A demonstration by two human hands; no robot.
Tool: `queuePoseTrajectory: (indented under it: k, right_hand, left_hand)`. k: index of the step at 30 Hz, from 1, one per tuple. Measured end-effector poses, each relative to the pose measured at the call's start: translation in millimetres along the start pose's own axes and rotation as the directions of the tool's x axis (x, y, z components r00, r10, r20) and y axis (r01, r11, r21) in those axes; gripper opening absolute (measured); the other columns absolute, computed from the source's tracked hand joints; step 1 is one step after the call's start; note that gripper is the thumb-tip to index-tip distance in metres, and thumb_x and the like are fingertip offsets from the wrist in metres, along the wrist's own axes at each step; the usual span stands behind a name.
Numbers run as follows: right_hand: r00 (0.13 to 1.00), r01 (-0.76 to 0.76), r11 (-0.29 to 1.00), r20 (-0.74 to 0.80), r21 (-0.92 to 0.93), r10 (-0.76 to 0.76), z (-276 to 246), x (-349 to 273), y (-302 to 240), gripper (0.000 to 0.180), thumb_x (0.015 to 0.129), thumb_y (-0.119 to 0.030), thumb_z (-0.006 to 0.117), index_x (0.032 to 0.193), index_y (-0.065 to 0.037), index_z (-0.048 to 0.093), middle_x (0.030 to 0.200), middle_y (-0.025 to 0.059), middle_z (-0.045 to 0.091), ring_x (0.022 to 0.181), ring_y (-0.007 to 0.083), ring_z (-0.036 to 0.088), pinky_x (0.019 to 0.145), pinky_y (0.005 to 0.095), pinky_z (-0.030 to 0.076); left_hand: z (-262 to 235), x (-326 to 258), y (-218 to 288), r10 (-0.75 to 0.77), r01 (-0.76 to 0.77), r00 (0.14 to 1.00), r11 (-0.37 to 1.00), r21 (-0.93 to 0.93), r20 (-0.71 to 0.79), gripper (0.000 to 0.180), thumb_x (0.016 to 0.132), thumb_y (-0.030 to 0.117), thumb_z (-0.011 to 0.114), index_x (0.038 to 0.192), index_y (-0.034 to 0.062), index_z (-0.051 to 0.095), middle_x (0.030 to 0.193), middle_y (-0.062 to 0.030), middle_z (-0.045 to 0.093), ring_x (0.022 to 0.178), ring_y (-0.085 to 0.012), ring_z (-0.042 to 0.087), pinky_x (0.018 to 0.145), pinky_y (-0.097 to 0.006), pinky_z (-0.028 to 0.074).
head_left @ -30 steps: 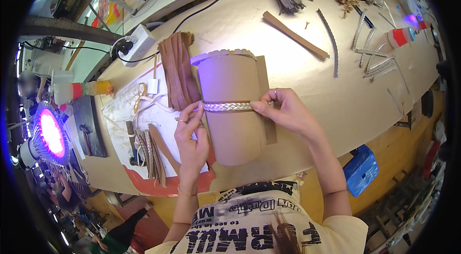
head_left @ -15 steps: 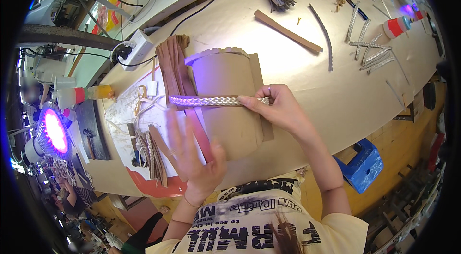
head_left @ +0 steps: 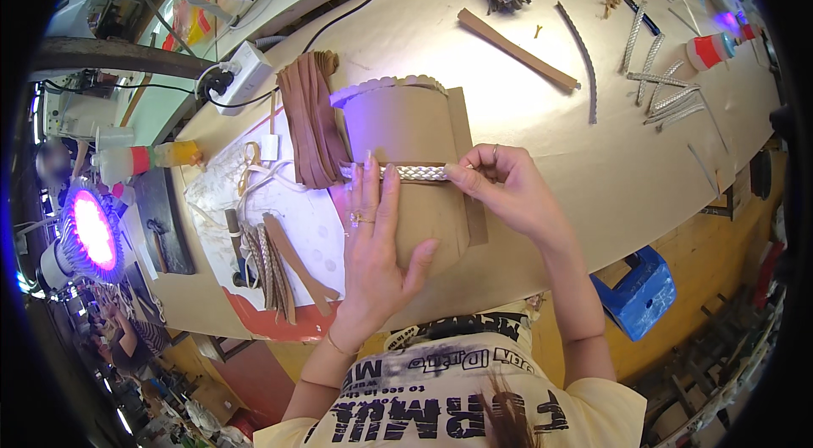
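Observation:
A pale braided strap (head_left: 419,173) lies across the tan board-like form (head_left: 398,122), which has a scalloped upper edge. My right hand (head_left: 506,188) pinches the strap's right end between thumb and fingers. Flat over the strap's left part rests my left hand (head_left: 373,232), its fingers stretched out and its thumb apart, pressing on strap and form. These fingers hide some of the strap. Just left of the form lies a bundle of brown leather strips (head_left: 309,122).
White paper (head_left: 313,232) at left carries braided cords (head_left: 271,270) and a dark-handled tool (head_left: 233,232). A lit lamp (head_left: 91,228) stands far left. More braided pieces (head_left: 660,84) and a red-labelled bottle (head_left: 710,50) are at far right; a blue stool (head_left: 639,291) stands below.
My left hand has moved up and come down flat across the braided strap and form. My right hand still pinches the strap's end, a little further right in the picture.

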State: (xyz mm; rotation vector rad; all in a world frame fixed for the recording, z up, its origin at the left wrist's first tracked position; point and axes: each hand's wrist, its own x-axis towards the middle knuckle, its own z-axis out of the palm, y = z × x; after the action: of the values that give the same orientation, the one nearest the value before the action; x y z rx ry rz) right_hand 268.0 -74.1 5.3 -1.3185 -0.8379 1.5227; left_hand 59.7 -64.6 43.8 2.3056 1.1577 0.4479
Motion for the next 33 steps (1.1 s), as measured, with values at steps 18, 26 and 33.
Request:
queuePoseTrajectory:
  k: [18, 26, 33]
  right_hand:
    - [0.995, -0.053, 0.996, -0.082, 0.077, 0.059, 15, 4, 16, 0.031, 0.093, -0.030, 0.070, 0.083, -0.001, 0.065, 0.071, -0.0023, 0.061, 0.060, 0.0011, 0.049, 0.054, 0.0182, 0.041]
    - [0.958, 0.024, 0.987, -0.285, 0.159, 0.022, 28, 4, 29, 0.032, 0.087, -0.026, 0.077, 0.091, -0.004, 0.054, 0.067, -0.0064, 0.050, 0.059, 0.0008, 0.040, 0.052, 0.0162, 0.036]
    - [0.955, 0.033, 0.960, -0.294, 0.276, 0.052, 30, 1, 42, 0.032, 0.091, -0.018, 0.073, 0.104, -0.006, 0.046, 0.072, -0.0057, 0.050, 0.063, 0.0004, 0.040, 0.055, 0.0158, 0.035]
  left_hand:
    - [-2, 3, 1, -0.007, 0.007, 1.000, 1.000, 0.014, 0.011, 0.086, 0.087, 0.039, 0.067, 0.150, -0.0051, 0.028, 0.155, -0.0323, 0.022, 0.144, -0.0479, 0.021, 0.116, -0.056, 0.018]
    - [-1, 1, 0, 0.002, -0.003, 1.000, 0.999, 0.033, 0.005, 0.088, 0.086, 0.040, 0.069, 0.149, -0.0068, 0.029, 0.154, -0.0325, 0.023, 0.143, -0.0474, 0.024, 0.116, -0.056, 0.017]
    - [0, 1, 1, 0.018, -0.017, 1.000, 0.999, 0.051, -0.017, 0.085, 0.085, 0.034, 0.069, 0.148, -0.0074, 0.030, 0.154, -0.0325, 0.024, 0.143, -0.0466, 0.025, 0.117, -0.056, 0.017]
